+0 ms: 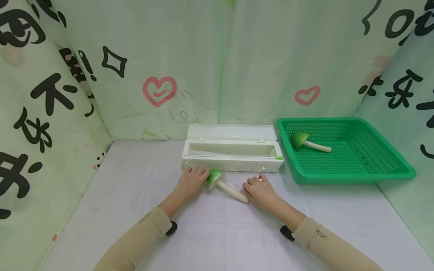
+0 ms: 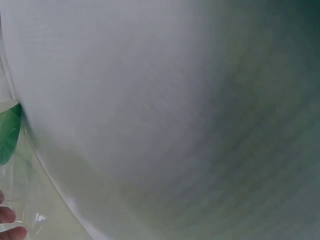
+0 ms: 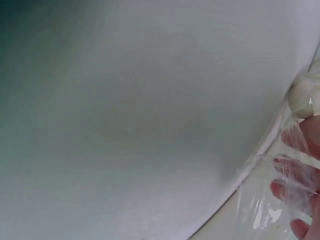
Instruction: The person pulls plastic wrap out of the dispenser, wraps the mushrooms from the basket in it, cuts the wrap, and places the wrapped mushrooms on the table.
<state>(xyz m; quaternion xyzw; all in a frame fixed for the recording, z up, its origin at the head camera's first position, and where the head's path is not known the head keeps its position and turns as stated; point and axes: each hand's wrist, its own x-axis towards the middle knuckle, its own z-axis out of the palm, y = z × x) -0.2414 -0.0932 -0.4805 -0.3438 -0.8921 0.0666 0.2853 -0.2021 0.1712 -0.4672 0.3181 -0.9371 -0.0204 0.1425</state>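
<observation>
A toy mushroom with a green cap (image 1: 214, 178) and a long white stem (image 1: 233, 192) lies slanted in front of a white cling film dispenser (image 1: 234, 164), whose lid is up. Clear cling film (image 3: 260, 215) hangs at the dispenser's front, around the mushroom. My left hand (image 1: 194, 181) is beside the cap, its curled fingertips (image 2: 15, 233) at the film. By the stem's end, my right hand (image 1: 260, 191) pinches the film, which is bunched and creased around its fingers. Most of each hand lies outside its own wrist view.
To the right of the dispenser stands a green plastic basket (image 1: 352, 176), with a second green-capped mushroom (image 1: 315, 145) inside. A white cloth covers the table (image 1: 217, 241). Printed pale green curtains (image 1: 237, 67) enclose the back and sides.
</observation>
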